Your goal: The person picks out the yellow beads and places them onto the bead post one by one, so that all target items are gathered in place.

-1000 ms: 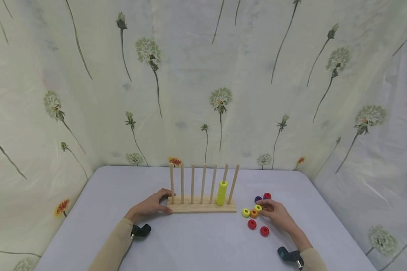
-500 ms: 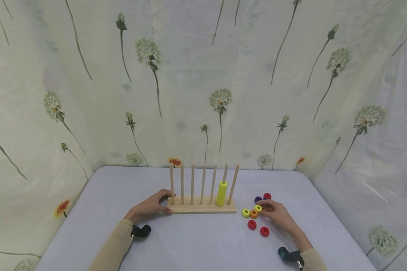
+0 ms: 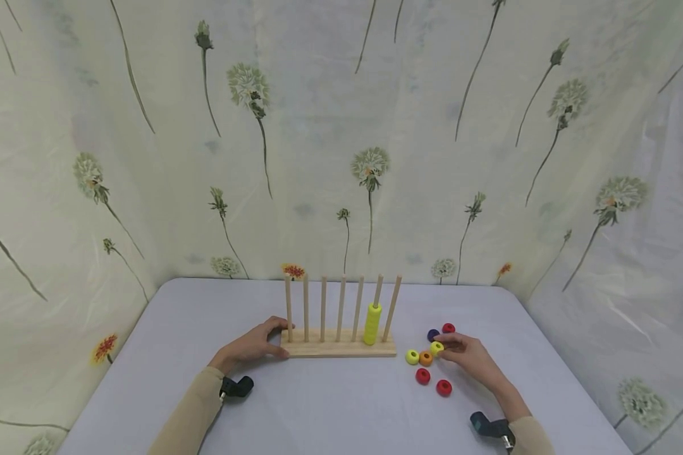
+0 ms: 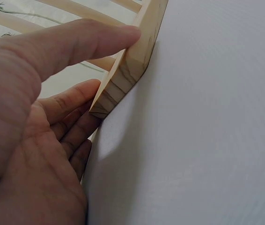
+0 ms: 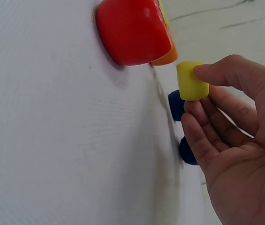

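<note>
My left hand (image 3: 253,341) grips the left end of a wooden peg rack (image 3: 341,351), thumb on the front edge and fingers behind, as the left wrist view shows at the base's end grain (image 4: 114,93). Upright pegs run along the rack. A stack of yellow beads (image 3: 372,325) sits on the second peg from the right. Right of the rack, my right hand (image 3: 472,361) pinches a yellow bead (image 5: 188,82) between thumb and fingers. In the right wrist view this bead appears raised off the table, partly overlapping a dark blue bead (image 5: 175,107).
Beside the right hand lie a yellow bead (image 3: 412,357), an orange bead (image 3: 425,358) and a dark blue bead (image 3: 433,335). One red bead (image 3: 448,328) is behind them; two more red beads (image 3: 423,376) lie nearer. A flowered curtain (image 3: 307,139) surrounds the white table (image 3: 330,411).
The right hand has shifted slightly to the right, and the pinched yellow bead has moved with it, away from the orange bead. The left hand and the rack have stayed still.
</note>
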